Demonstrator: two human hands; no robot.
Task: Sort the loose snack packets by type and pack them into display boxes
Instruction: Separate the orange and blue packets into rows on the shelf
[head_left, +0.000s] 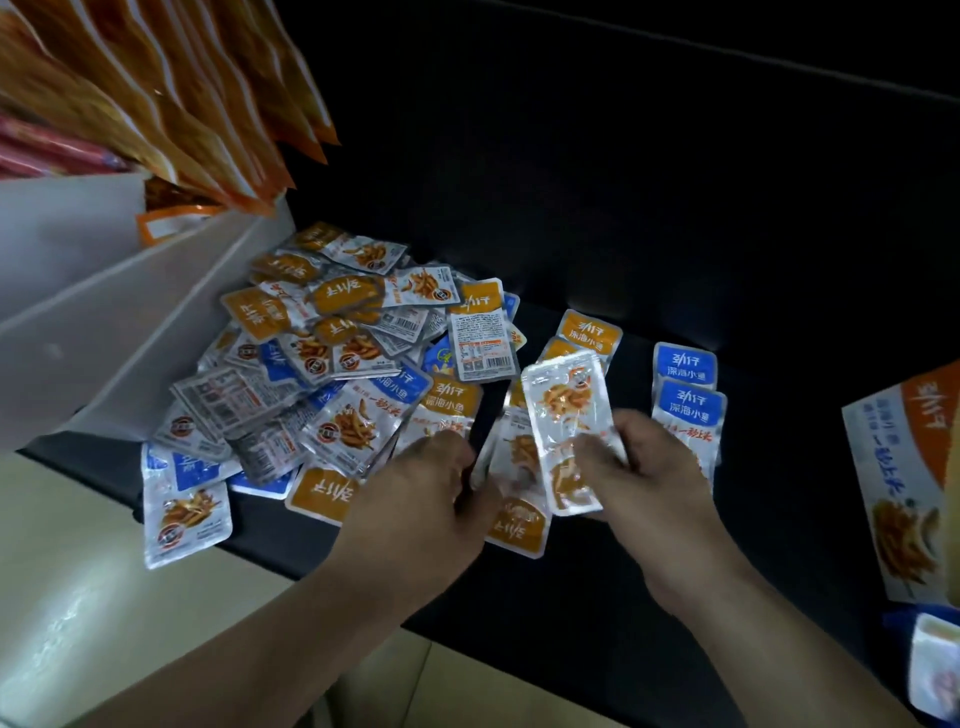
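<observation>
The right hand (644, 473) pinches an orange packet (563, 410) in its fingers, above the dark desk (571, 597). The left hand (426, 493) curls its fingers at the packet pile (332, 353); I cannot tell its grip. The blue packets (688, 410) read "劲仔 深海小鱼".

Blue packets (684, 366) and orange packets (589, 332) on the dark tabletop (597, 597) carry the brand "劲仔" above "深海小鱼". An overturned packet (483, 340) shows a barcode, its digits unreadable.
</observation>
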